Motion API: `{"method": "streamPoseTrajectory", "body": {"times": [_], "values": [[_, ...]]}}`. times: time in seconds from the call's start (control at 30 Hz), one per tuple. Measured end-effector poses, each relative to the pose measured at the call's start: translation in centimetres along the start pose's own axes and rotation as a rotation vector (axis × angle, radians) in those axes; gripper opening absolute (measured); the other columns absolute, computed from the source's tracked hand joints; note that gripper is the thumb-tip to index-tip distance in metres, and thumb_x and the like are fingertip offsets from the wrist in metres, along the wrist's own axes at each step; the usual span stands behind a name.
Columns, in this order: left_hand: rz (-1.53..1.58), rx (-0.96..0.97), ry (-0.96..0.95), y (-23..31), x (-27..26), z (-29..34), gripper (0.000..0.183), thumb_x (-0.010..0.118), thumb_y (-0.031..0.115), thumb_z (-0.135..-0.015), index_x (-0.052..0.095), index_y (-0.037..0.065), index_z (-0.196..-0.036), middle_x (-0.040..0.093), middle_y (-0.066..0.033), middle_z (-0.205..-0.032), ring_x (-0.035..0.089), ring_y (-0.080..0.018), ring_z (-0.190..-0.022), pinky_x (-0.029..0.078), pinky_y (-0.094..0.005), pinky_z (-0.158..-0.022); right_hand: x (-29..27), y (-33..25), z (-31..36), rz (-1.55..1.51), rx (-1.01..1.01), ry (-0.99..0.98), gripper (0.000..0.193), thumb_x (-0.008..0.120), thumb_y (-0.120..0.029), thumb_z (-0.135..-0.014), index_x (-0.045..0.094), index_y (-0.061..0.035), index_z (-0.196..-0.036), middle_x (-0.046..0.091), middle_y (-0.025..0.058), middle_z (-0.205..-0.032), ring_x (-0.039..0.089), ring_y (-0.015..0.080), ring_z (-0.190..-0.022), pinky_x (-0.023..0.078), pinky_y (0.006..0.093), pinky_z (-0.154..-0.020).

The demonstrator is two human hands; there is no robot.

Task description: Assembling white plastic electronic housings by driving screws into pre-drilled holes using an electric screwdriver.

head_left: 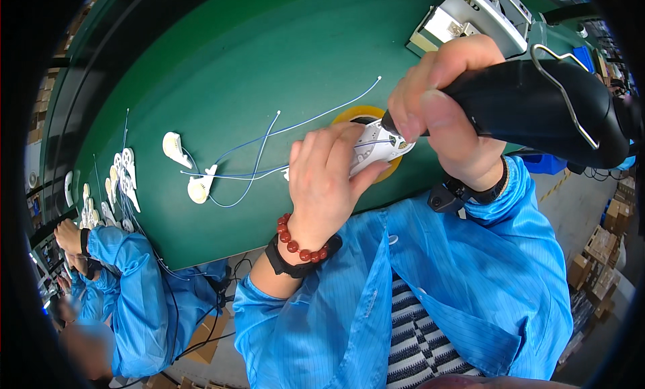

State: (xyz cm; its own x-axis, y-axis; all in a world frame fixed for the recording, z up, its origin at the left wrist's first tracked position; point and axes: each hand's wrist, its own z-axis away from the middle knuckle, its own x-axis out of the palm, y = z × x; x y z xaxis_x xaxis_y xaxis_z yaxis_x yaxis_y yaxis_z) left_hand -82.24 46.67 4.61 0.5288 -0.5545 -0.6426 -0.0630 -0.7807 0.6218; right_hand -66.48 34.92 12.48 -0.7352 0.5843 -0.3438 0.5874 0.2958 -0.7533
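My right hand wraps round a black electric screwdriver with a wire hanging loop at its rear end. The tool's tip points down at the right end of a white plastic housing; whether it touches a screw I cannot make out. My left hand lies over the housing, gripping it between thumb and fingers. Beneath the housing is a roll of yellow tape. Thin blue and white wires trail across the table to the left of the housing.
Two white, cream-capped parts lie on the green table left of my hands. Several similar parts are heaped further left, near a co-worker in a blue smock. A white and grey machine stands at the far right.
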Motion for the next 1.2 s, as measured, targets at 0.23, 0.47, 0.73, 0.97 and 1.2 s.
{"method": "streamPoseTrajectory", "body": {"times": [0.23,0.47,0.73,0.97,1.2], "values": [[-0.008,-0.019,0.042,-0.2,0.3,0.4,0.055,0.086,0.027,-0.067,0.065,0.005,-0.113,0.067,-0.0082,-0.11,0.061,-0.0273,-0.095,0.044,-0.0386,-0.079,1.4,-0.6,-1.5,0.013,0.016,-0.014,0.014,0.056,0.003,-0.093,0.044,-0.0002,-0.101,0.058,0.0098,-0.071,0.058,0.0133,-0.059,0.049,0.0275,-0.057],[-0.023,-0.021,0.042,-0.2,0.3,0.3,0.056,0.087,0.028,-0.067,0.066,0.005,-0.113,0.067,-0.008,-0.11,0.061,-0.0279,-0.095,0.045,-0.0394,-0.079,1.2,-0.1,-1.6,-0.146,0.064,0.024,0.011,0.055,0.006,-0.09,0.047,0.0008,-0.094,0.058,0.0094,-0.066,0.058,0.0145,-0.056,0.048,0.0277,-0.055],[-0.07,-0.037,-0.006,-0.1,0.5,0.4,0.06,0.09,0.023,-0.063,0.067,0.004,-0.115,0.066,-0.0095,-0.112,0.062,-0.031,-0.096,0.048,-0.0405,-0.082,-7.0,-0.4,-1.0,-0.387,-0.146,0.508,0.014,0.045,-0.02,-0.103,0.053,-0.0084,-0.104,0.05,0.0025,-0.072,0.048,0.0153,-0.06,0.043,0.0344,-0.061],[-0.093,-0.013,-0.034,0.3,0.5,0.1,0.059,0.089,0.022,-0.066,0.066,0.005,-0.117,0.066,-0.0098,-0.112,0.061,-0.0297,-0.097,0.046,-0.0406,-0.082,-10.2,2.5,0.1,-0.217,-0.063,0.685,0.006,0.053,-0.007,-0.099,0.052,-0.0034,-0.104,0.056,0.0089,-0.075,0.054,0.0195,-0.064,0.046,0.039,-0.063],[-0.104,-0.012,-0.032,0.3,0.5,0.2,0.058,0.089,0.02,-0.067,0.066,0.005,-0.118,0.066,-0.01,-0.113,0.061,-0.0299,-0.097,0.046,-0.0407,-0.082,-9.6,4.5,-0.1,-0.16,-0.054,0.662,0.007,0.056,-0.006,-0.098,0.053,-0.001,-0.102,0.057,0.0103,-0.073,0.055,0.0198,-0.062,0.048,0.0378,-0.06]]}}
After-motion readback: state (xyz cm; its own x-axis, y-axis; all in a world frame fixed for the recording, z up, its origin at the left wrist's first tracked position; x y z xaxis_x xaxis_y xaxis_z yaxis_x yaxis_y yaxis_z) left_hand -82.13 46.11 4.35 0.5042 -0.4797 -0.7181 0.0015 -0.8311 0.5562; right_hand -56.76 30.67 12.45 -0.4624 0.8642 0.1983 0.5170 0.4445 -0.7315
